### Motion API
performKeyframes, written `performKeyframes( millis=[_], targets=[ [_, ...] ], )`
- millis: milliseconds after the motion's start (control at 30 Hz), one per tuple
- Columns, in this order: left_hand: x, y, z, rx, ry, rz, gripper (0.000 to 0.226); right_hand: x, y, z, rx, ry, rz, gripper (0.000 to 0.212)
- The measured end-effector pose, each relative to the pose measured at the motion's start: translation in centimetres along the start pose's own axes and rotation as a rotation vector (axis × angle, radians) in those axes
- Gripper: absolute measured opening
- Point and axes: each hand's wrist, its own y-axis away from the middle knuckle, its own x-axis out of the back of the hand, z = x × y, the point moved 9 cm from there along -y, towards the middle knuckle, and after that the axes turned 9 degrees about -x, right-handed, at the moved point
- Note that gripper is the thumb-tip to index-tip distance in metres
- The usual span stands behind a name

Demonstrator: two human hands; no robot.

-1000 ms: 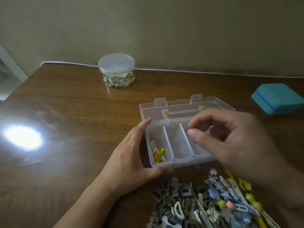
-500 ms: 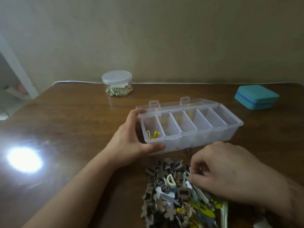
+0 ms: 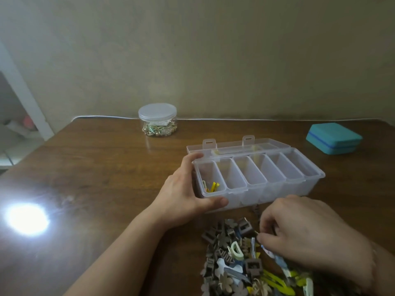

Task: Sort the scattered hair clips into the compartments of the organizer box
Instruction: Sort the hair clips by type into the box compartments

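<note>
Your left hand (image 3: 186, 193) clamps the organizer box's (image 3: 307, 190) left end to steady it, while your right hand's (image 3: 310, 236) fingers close on the near hair clip pile (image 3: 233, 263); what they pinch cannot be told.

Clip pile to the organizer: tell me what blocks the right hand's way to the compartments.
Nothing visible. The lid is swung back behind the organizer, so the compartments are uncovered. The right hand is at the clip pile, just in front of it. The left hand grips only the left end.
</note>
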Motion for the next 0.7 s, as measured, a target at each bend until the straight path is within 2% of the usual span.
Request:
performKeyframes(
  millis=[100, 267, 333, 433, 533, 600, 700],
  targets=[
    [0.1, 0.0, -0.1, 0.002, 0.003, -0.014, 0.106, -0.1, -0.2, 0.4, -0.042, -0.016, -0.025, 0.019],
    [0.2, 0.2, -0.1, 0.016, 0.014, -0.031, 0.107, 0.1, 0.1, 2.4, -0.075, -0.198, -0.08, 0.014],
    [0.2, 0.2, -0.1, 0.017, 0.012, -0.037, 0.108, 0.8, 0.0, 3.4, -0.066, -0.306, -0.046, 0.006],
    [0.2, 0.2, -0.1, 0.016, 0.0, -0.046, 0.11, 2.7, -0.1, 2.9, -0.003, -0.552, -0.035, 0.006],
    [0.1, 0.1, 0.0, 0.014, -0.005, -0.052, 0.111, 5.8, -1.6, 0.8, 0.069, -0.593, 0.149, 0.003],
    [0.1, 0.1, -0.1, 0.014, -0.009, -0.048, 0.11, 6.7, -3.2, -0.9, 0.072, -0.57, 0.267, 0.011],
    [0.1, 0.1, 0.0, -0.002, -0.016, -0.045, 0.108, 5.9, -4.6, -2.8, 0.074, -0.457, 0.316, 0.022]
  ],
)
